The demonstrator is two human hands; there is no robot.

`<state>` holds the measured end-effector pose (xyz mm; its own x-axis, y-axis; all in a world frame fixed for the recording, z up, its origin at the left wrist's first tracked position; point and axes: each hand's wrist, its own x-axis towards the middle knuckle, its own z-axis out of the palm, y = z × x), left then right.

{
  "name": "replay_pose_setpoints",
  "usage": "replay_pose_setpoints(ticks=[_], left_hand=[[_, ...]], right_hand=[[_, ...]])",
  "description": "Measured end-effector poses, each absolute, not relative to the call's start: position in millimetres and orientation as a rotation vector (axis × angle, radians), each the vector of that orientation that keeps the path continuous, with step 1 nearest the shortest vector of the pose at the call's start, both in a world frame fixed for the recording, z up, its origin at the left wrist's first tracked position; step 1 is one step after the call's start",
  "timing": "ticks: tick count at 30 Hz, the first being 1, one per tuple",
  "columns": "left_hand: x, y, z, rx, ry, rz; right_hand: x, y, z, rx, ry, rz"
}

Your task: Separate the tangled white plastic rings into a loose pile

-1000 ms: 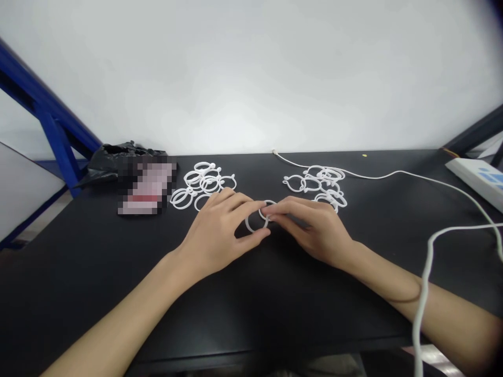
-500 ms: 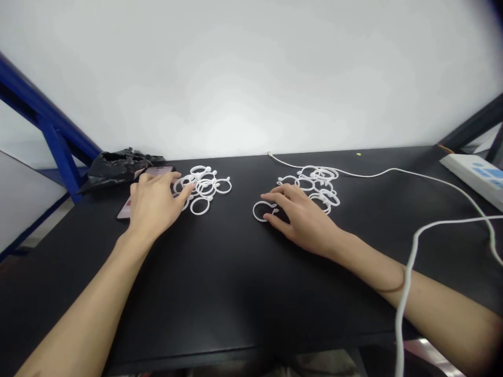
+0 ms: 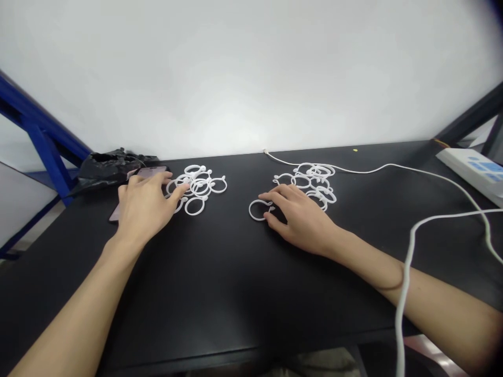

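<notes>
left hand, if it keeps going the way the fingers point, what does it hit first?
Most likely the left pile of white rings. The left hand lies flat with fingers aimed forward and to the right, fingertips already at the pile's near edge, possibly touching a ring. The phone lies beside and partly under the hand, off that line.

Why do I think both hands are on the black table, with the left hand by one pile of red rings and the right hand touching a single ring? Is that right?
Almost. The rings are white, not red. The head view shows the left hand by a pile of white rings on the black table, and the right hand touching a single white ring.
</notes>
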<state>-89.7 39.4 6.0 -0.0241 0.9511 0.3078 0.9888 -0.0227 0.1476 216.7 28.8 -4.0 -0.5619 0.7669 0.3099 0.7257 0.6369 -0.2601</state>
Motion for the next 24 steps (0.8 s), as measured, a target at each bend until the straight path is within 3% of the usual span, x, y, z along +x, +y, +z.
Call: replay_pose_setpoints(ticks=[10,18,24], left_hand=[[-48.0,24.7,6.3,-2.211,-1.660,-0.813],[7.2,1.8,-5.7,-2.676,-1.365,-0.617],[5.0,3.1,-6.8,-2.693,-1.331,-0.707]], right_hand=[[219.8,35.0,-8.2,-1.138,-2.492,0.231],[215.3,28.7,-1.4,-0.756,-2.528,0.170],[216.0,24.1,-0.8,-0.762,-2.417,0.204]])
